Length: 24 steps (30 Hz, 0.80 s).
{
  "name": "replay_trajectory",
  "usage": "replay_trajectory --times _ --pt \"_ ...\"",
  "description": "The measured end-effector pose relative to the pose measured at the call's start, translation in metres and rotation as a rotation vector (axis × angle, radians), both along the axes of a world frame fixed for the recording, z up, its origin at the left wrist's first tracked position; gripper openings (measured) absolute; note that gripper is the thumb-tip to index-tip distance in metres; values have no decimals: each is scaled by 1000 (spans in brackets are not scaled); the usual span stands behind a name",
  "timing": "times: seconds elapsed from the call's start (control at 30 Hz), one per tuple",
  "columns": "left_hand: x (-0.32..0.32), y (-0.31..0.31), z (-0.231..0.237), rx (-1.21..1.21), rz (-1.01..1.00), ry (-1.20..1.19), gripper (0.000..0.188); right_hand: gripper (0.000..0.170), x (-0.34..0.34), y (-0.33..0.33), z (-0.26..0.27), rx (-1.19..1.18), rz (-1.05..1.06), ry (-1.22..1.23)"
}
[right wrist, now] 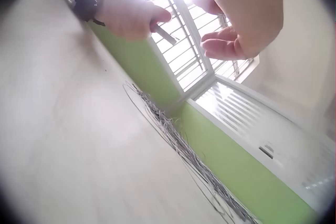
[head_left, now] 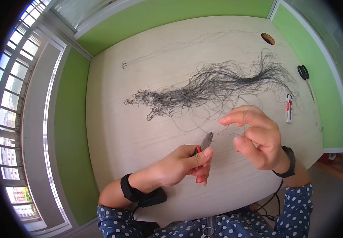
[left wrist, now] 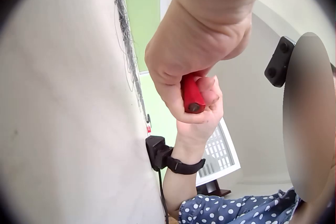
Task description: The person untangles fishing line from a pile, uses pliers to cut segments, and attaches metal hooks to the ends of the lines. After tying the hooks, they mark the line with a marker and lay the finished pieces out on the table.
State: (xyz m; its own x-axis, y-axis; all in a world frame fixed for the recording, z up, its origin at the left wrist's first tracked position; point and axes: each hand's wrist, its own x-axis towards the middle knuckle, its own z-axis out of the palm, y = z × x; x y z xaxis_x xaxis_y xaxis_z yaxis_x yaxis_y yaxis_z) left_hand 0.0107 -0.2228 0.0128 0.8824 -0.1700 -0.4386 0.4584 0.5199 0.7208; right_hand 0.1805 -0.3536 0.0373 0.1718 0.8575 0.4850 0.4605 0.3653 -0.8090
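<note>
In the head view my left hand grips a pair of pliers with red handles, fingers wrapped round them. The pliers' metal nose points up and away from me, with a bit of thin dark wire showing at its tip. One red handle end pokes out of the fist in the left wrist view. My right hand is raised just right of the pliers, thumb and forefinger apart and the other fingers bent. Fine dark strands show around its fingers. Beyond both hands lies a tangled bundle of thin dark wires with hooked ends.
A few separate strands with a hooked end lie at the far left. Toward the right edge are black-handled scissors, a white and red tube and a round hole. Green panels border the table.
</note>
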Motion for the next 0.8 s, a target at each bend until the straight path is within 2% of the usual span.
replay_trajectory --times 0.07,0.1,0.17,0.2,0.23,0.3,0.33,0.37,0.43,0.47,0.53,0.57,0.63,0.73,0.8 --pt "1 -1 -5 -22 -10 8 46 30 5 0 4 9 -30 -190" --pt "1 -3 -6 -24 -12 10 46 30 4 -1 3 7 -32 -188" --pt "1 -10 -6 -36 -8 45 48 32 -2 -8 0 -286 368 599" --pt "2 -12 -6 -12 -27 96 49 35 -2 -14 6 -451 448 791" --pt "2 -13 -10 -17 -41 98 49 35 -2 -18 0 -450 433 797" --pt "0 -14 -19 -62 -130 22 49 32 -4 -25 -17 -296 483 1355" --pt "1 -13 -20 -79 -127 -12 50 27 -7 -29 -19 -393 304 1316" --pt "2 -14 -19 -84 -132 -7 50 27 -8 -32 -18 -393 298 1322" --pt "3 -15 -13 -58 -171 21 50 17 -10 -35 -12 -544 58 969" --pt "3 -16 -12 -77 -184 17 50 17 -13 -34 -9 -547 60 971" --pt "2 -16 -13 -40 -173 15 50 12 -18 -28 -6 -587 -9 683" --pt "2 -16 -14 -1 -162 16 50 12 -18 -28 -8 -593 -12 686" --pt "4 -16 -13 15 -181 3 49 24 -16 -28 -11 -434 -129 225" --pt "4 -17 -16 63 -196 -22 49 19 -17 -27 -4 -534 -108 162" --pt "4 -17 -17 89 -194 -36 49 16 -19 -28 -20 -473 -115 74"
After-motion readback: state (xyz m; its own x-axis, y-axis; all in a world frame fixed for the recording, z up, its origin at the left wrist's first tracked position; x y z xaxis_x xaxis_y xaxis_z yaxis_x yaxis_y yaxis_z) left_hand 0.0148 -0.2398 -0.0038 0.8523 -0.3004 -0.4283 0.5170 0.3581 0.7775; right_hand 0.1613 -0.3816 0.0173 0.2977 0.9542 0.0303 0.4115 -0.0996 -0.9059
